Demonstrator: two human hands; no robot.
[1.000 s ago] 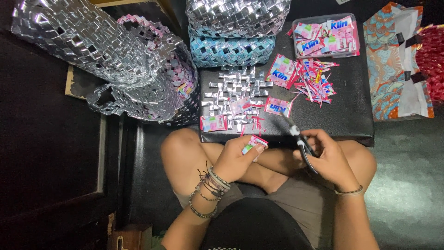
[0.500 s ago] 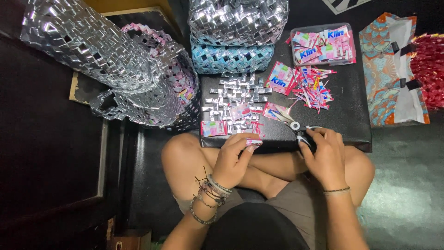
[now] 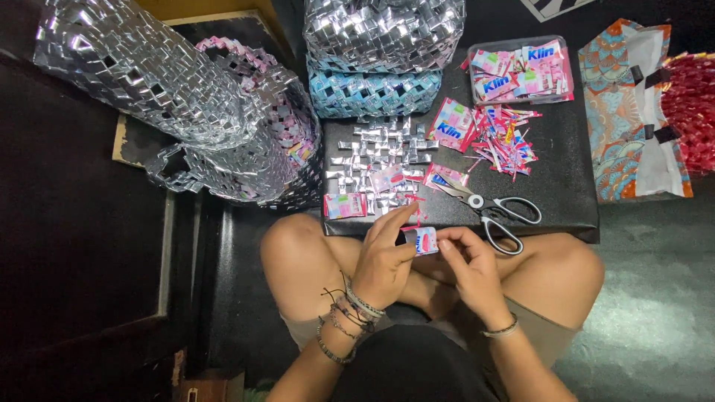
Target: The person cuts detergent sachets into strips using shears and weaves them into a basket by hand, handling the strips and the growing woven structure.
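Both my hands meet over my lap on a small pink and white wrapper piece [image 3: 425,240]. My left hand [image 3: 385,257] pinches its left side, and my right hand [image 3: 468,264] holds its right edge with the fingertips. Black-handled scissors [image 3: 491,211] lie free on the black board [image 3: 566,179] just beyond my right hand. A flat woven silver mat [image 3: 380,160] with folded foil strips lies on the board ahead of my left hand.
Several woven foil baskets stand around: silver ones [image 3: 141,71] at left, a silver and blue one [image 3: 376,89] at the back. A clear tray of pink sachets [image 3: 521,71] and loose cut strips [image 3: 506,141] sit on the board. A patterned bag [image 3: 633,112] lies at right.
My right hand has laid the scissors down on the board and come onto the wrapper piece that my left hand holds. The piece has moved toward my lap.
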